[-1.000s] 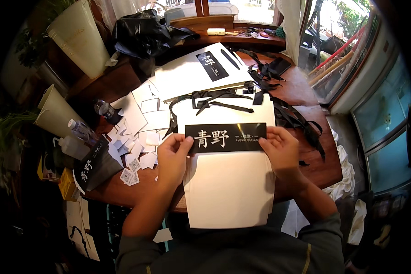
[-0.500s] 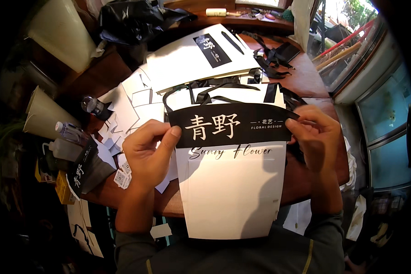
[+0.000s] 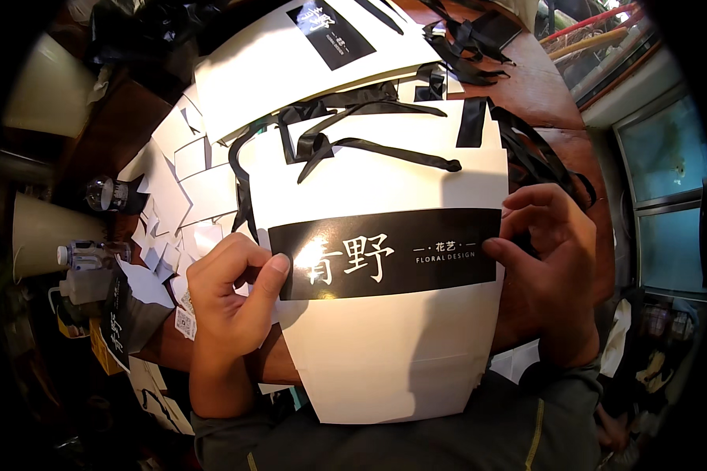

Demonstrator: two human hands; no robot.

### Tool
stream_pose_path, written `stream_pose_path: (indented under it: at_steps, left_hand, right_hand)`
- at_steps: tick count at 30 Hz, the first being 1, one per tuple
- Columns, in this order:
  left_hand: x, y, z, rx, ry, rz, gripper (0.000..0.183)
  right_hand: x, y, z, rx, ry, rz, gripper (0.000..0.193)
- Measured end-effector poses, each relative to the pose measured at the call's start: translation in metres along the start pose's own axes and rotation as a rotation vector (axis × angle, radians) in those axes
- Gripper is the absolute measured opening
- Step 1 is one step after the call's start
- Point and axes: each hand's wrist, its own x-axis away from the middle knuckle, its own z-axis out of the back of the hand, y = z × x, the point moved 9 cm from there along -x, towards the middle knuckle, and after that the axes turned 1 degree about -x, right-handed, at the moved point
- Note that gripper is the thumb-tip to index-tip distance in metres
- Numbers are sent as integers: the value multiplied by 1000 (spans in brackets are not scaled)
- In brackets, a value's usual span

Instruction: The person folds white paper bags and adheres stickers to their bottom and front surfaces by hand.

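A black rectangular label (image 3: 404, 271) with white print lies across the front of a white paper bag (image 3: 369, 345), just below the bag's middle. My left hand (image 3: 236, 290) is closed at the label's left end, thumb on its edge. At the right end, my right hand (image 3: 546, 251) has its thumb against the label's edge and its fingers bent behind; their tips are partly hidden. Light glares off the label's left part. Black ribbon handles (image 3: 385, 149) hang over the upper part of the bag, which leans toward me against the table edge.
Behind stands a pile of white bags, the top one (image 3: 259, 86) bearing a black label. White paper scraps (image 3: 200, 169) litter the left of the wooden table (image 3: 542, 86). Beyond them are a clear bottle (image 3: 94, 255) and a beige bucket (image 3: 43, 235). Glass panes (image 3: 668, 157) stand at the right.
The label has come down from near the bag's top onto its front, and the script print there is now covered. Both hands moved down with it. The view has shifted too.
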Motion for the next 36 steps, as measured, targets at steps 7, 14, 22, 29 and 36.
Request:
stream_pose_path:
  at_steps: [7, 14, 22, 29, 36]
  left_hand:
    - [-4, -16, -10, 38, -161, 146, 15]
    - [-5, -21, -14, 22, -188, 193, 15]
    - [-3, -21, -14, -38, -181, 186, 17]
    - [-1, -26, -15, -25, -176, 212, 17]
    - [-1, -24, -17, -49, -209, 168, 19]
  right_hand:
    - [-4, 2, -3, 114, -71, -13, 44]
    - [-4, 8, -7, 113, -76, -84, 48]
    - [-7, 9, -10, 152, -125, -47, 43]
    - [-7, 8, -8, 187, -110, -34, 42]
    - [-6, 9, -8, 214, -108, -20, 43]
